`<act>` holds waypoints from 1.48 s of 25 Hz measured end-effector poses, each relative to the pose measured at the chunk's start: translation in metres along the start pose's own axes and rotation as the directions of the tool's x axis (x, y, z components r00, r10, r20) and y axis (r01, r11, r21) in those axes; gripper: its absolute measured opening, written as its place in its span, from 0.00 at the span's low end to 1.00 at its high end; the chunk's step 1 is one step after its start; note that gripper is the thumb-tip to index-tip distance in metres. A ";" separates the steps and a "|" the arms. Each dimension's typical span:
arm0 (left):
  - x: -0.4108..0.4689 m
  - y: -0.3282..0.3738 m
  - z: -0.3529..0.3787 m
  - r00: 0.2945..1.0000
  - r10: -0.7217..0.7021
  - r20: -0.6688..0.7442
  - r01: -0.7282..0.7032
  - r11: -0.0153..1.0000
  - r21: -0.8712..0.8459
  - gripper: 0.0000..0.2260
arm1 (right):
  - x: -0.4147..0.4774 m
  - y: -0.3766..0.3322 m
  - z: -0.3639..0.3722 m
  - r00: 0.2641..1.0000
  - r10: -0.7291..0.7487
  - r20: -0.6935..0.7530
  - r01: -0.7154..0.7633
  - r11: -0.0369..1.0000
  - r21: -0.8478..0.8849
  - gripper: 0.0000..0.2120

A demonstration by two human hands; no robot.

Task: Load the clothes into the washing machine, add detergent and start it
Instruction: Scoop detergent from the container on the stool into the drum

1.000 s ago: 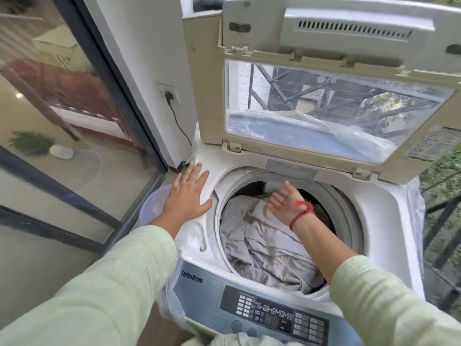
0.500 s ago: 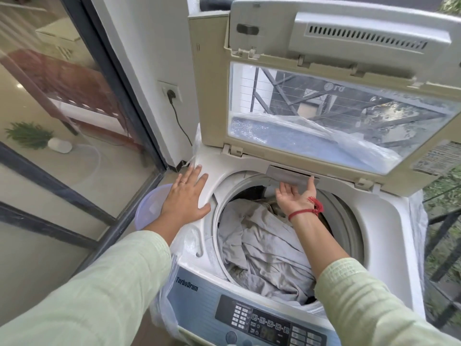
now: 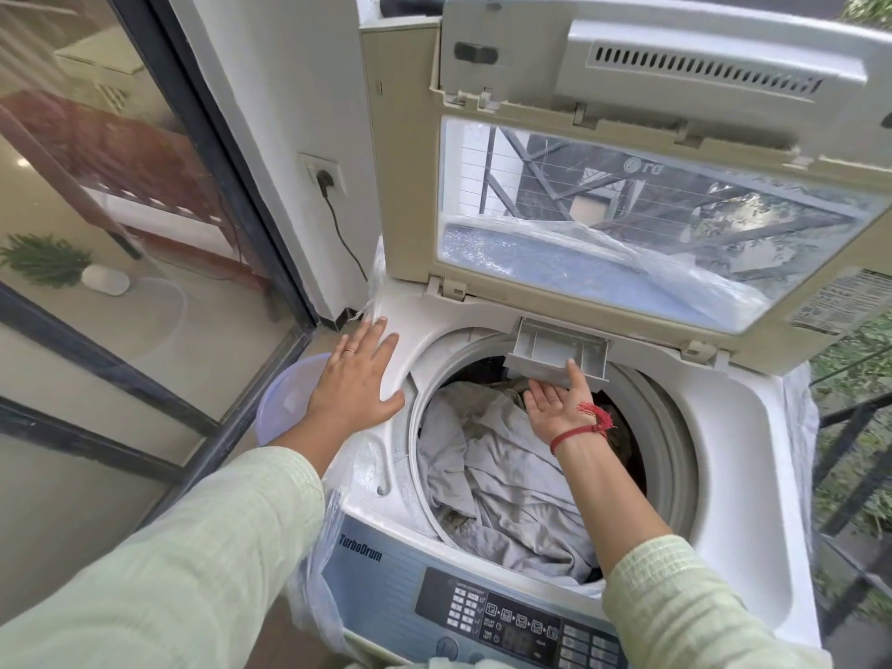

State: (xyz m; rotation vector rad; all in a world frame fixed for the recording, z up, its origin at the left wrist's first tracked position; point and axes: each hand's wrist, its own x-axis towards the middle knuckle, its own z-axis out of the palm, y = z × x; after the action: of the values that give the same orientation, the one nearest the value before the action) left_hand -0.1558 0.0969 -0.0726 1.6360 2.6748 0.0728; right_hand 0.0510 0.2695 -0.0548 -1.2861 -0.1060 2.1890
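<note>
Grey clothes [image 3: 507, 480] lie crumpled in the drum of the washing machine [image 3: 738, 441], its lid [image 3: 642, 195] raised upright. The right hand [image 3: 560, 403] — palm up, thumb hooked over the front edge — grips the pulled-out detergent drawer [image 3: 555, 347] at the drum's far rim. The left hand [image 3: 357, 379] rests flat, fingers spread — holding nothing — on the machine's top left corner.

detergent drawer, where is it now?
Head view: the detergent drawer juts from the tub's back rim, below the raised lid, with the right hand gripping its front edge.
</note>
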 end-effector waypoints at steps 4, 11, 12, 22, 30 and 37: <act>-0.001 0.001 0.000 1.000 -0.002 0.001 0.002 1.000 -0.012 0.35 | -0.004 0.002 -0.006 1.000 -0.009 0.029 0.010 1.000 -0.028 0.33; 0.000 0.000 0.002 1.000 -0.001 -0.028 0.001 1.000 -0.018 0.35 | -0.010 0.003 -0.016 0.986 0.165 0.021 -0.136 0.871 -0.473 0.38; 0.000 0.000 0.002 1.000 0.000 -0.031 0.000 1.000 -0.013 0.35 | -0.018 0.006 -0.018 0.979 0.203 0.019 -0.148 0.773 -0.617 0.35; -0.007 0.001 -0.004 1.000 0.017 -0.009 -0.017 0.999 -0.052 0.36 | -0.133 0.060 -0.071 0.897 -0.163 0.411 0.439 0.426 -0.791 0.08; -0.138 0.024 -0.065 0.927 -0.023 -0.374 -0.145 0.898 -0.415 0.27 | -0.222 0.124 -0.095 0.648 -0.539 0.538 0.750 0.328 -0.574 0.05; -0.380 -0.050 -0.094 0.724 -0.350 -0.595 -0.051 0.833 -0.551 0.25 | -0.294 0.276 -0.081 0.509 -0.274 0.816 0.859 0.224 -0.461 0.06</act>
State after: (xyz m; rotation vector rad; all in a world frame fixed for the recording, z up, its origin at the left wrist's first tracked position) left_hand -0.0300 -0.2671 0.0113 1.3373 2.7869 1.5618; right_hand 0.0989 -0.1292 0.0320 -0.6068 -1.8825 1.6127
